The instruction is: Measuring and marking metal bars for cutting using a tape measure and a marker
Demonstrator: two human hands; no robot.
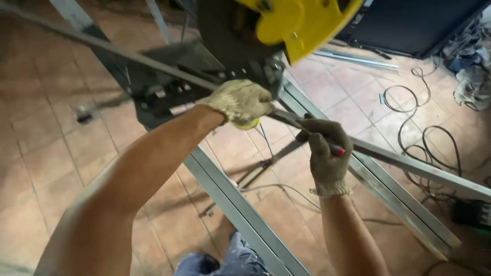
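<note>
Here, near the centre of the frame, the left hand (240,101) in a light knitted work glove is closed into a fist over a small yellow knob or handle (249,124), of which only the lower edge shows under the fingers. This hand sits just below the dark base of a chop saw (169,87), at the upper middle of the frame, and above it hangs the saw's yellow blade guard (299,23).

A little to the right and lower, the right hand (325,148) in a darker grey-green glove is closed around a thin pen-like tool with a red tip (338,152); the red end comes out at the right side of the fist. This hand rests against a long grey metal bar (409,163), which runs diagonally from under the saw toward the right edge of the frame. I cannot tell whether the fingers also grip the bar or only touch it.

Below the hands, two longer steel profiles (240,209) lie diagonally toward the lower part of the frame, over the terracotta tiled floor (46,153). At the right side, black cables (424,128) lie in loops on the floor. At the bottom centre, a knee in blue jeans (225,260) is visible.
</note>
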